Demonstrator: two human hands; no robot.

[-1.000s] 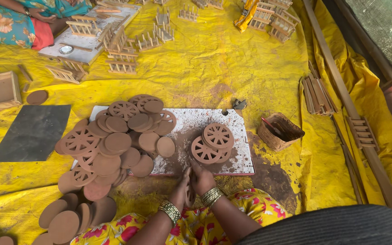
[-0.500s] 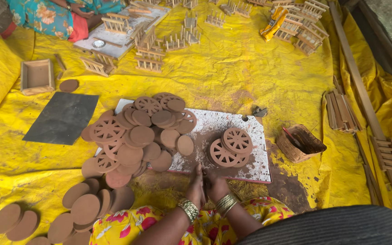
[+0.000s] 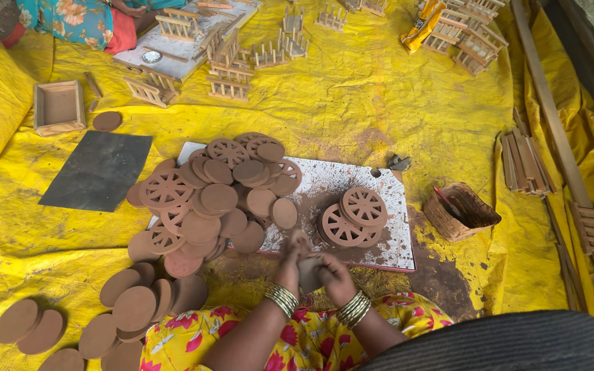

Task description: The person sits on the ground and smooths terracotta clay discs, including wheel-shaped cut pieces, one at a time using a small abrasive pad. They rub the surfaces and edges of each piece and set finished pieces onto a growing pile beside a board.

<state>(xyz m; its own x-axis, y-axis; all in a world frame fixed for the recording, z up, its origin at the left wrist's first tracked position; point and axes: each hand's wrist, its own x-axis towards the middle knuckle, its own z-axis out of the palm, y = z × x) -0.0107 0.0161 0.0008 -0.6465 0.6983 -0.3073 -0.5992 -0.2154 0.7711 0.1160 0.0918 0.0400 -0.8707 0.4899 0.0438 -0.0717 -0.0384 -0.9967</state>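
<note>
A small brown clay disc [image 3: 309,273] is gripped between both hands at the near edge of a white work board [image 3: 386,196] — the left hand [image 3: 290,260] is closed on its left side, the right hand [image 3: 331,273] is curled round its right edge. Bangles are worn on both wrists.

On the board, just beyond the hands, three spoked clay wheels [image 3: 364,206] are stacked overlapping. To the left, a large heap of discs and wheels [image 3: 218,196] is spread over the board's left half; at least five spoked ones can be made out, and the plain ones are too overlapped to count. Nearer, on the yellow sheet [image 3: 352,103], about ten plain discs [image 3: 134,308] are laid in loose groups.

One dark slate slab [image 3: 97,170] is seen at left, with one shallow wooden box [image 3: 58,107] and a single disc beyond it. One small woven basket [image 3: 460,211] stands right of the board. Many small wooden frames [image 3: 228,58] are scattered farther off, beside another person's floral garment [image 3: 70,19].
</note>
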